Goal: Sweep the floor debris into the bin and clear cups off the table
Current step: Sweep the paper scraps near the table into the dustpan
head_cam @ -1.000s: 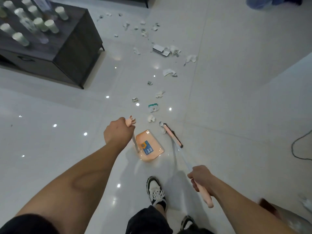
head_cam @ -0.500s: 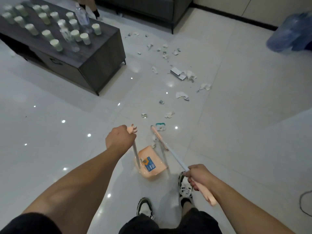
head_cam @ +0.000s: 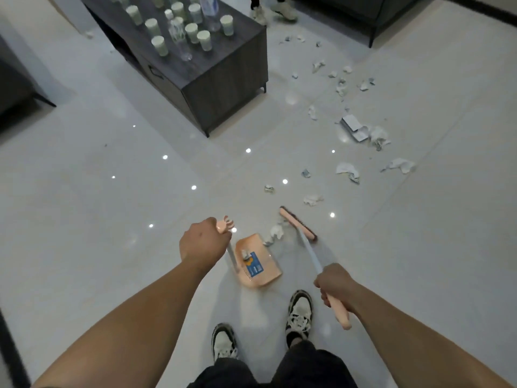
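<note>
Head view: left hand point(head_cam: 202, 242) grips the handle of the dustpan point(head_cam: 258, 261), which sits on the floor point(head_cam: 112, 219) holding what looks like one scrap, while right hand point(head_cam: 334, 281) grips the broom point(head_cam: 298, 227), its head touching crumpled paper point(head_cam: 275, 233) at the pan's mouth; cups point(head_cam: 179, 26) stand on the table point(head_cam: 218, 79).

The dustpan point(head_cam: 258, 261) sits on the floor point(head_cam: 112, 219) just ahead of the person's two shoes point(head_cam: 299, 312), with a scrap of paper point(head_cam: 245, 254) inside it. The left hand point(head_cam: 202, 242) holds the dustpan's upright handle point(head_cam: 232, 254) at the pan's left. The right hand point(head_cam: 334, 281) grips the broom point(head_cam: 298, 224), whose head lies right of the pan, a crumpled wad point(head_cam: 275, 233) between them. More litter point(head_cam: 361, 130) spreads ahead and to the right. The table point(head_cam: 223, 79) stands far ahead on the left, cups point(head_cam: 158, 46) and bottles point(head_cam: 179, 37) on top.
</note>
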Demonstrator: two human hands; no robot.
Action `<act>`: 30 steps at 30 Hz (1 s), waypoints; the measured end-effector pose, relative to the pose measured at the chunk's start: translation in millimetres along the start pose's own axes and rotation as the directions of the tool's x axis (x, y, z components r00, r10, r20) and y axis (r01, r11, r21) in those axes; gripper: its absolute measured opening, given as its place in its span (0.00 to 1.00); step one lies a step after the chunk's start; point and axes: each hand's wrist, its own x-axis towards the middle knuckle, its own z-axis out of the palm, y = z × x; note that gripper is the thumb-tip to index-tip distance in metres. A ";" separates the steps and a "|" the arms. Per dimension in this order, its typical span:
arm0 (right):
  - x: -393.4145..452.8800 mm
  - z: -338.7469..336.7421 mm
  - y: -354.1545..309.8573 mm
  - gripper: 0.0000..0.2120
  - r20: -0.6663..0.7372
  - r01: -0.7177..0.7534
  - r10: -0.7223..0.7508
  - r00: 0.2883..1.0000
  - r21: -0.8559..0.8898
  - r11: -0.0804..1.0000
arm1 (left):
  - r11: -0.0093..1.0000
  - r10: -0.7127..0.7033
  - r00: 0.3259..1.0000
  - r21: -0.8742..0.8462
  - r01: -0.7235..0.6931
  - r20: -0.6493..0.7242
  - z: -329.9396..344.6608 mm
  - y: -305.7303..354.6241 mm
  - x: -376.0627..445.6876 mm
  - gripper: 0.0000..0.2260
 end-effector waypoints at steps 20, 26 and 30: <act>-29.6 -39.3 -87.6 0.07 0.176 0.005 -0.034 0.984 0.167 0.986 | 0.996 -0.059 0.984 -0.075 0.047 -0.168 -61.9 38.4 56.9 0.10; 4.4 -29.8 -143.4 0.07 0.053 0.052 -0.067 0.996 0.243 0.969 | 0.997 0.053 0.983 -0.045 -0.061 -0.174 -85.0 36.7 122.5 0.11; 33.7 -14.3 -189.0 0.02 -0.032 0.060 -0.053 0.998 0.273 0.960 | 0.994 0.110 0.985 -0.007 -0.111 -0.132 -91.0 34.9 184.0 0.11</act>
